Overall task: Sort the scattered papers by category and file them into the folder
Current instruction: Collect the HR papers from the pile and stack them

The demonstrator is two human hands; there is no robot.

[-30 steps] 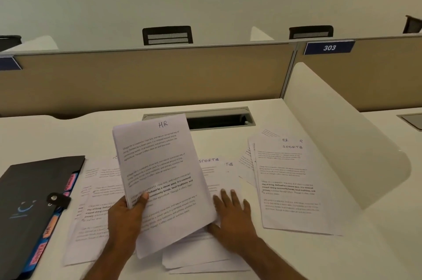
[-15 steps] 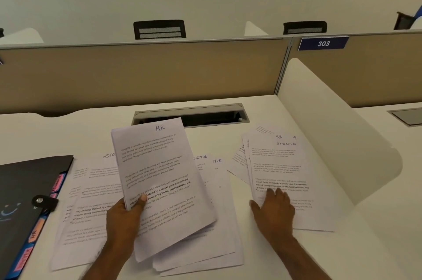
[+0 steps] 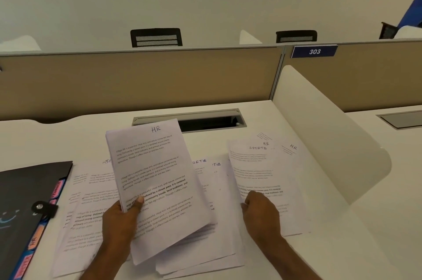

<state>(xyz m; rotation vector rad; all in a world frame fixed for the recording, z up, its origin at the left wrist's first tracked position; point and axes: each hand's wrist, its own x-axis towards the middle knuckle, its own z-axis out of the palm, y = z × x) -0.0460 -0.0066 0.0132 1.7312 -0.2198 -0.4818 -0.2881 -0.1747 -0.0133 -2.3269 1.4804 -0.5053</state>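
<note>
View from the head camera over a white bench (image 3: 308,254) bounded at the back by a tan partition (image 3: 141,81) and on the right by a curved white divider (image 3: 328,133). The left hand (image 3: 118,222) grips a sheaf of papers (image 3: 155,183) raised off the bench and tilted, thumb pressed on the front of the top sheet, fingers hidden behind; that sheet bears the handwritten heading "HR" above printed paragraphs. The right hand (image 3: 260,213) rests on the right-hand pile of sheets (image 3: 260,172), fingers curled at the pile's left edge; whether it pinches a sheet cannot be told. The top sheet of this pile is headed "SPORTS", and sheets marked "HR" fan out behind it toward the divider. Loose sheets (image 3: 91,199) lie overlapping on the bench beneath and to the left of the raised sheaf, several showing part of the heading "SPORTS". The folder (image 3: 25,193), black with a snap strap, lies closed at the left edge of the bench, just beside the loose sheets; coloured tabs project from its right side, one reading "HR". A cable slot (image 3: 205,119) is set in the bench behind the papers. A blue plate (image 3: 314,51) reading "303" is fixed to the partition, and two chair backs (image 3: 156,37) show beyond it.
</note>
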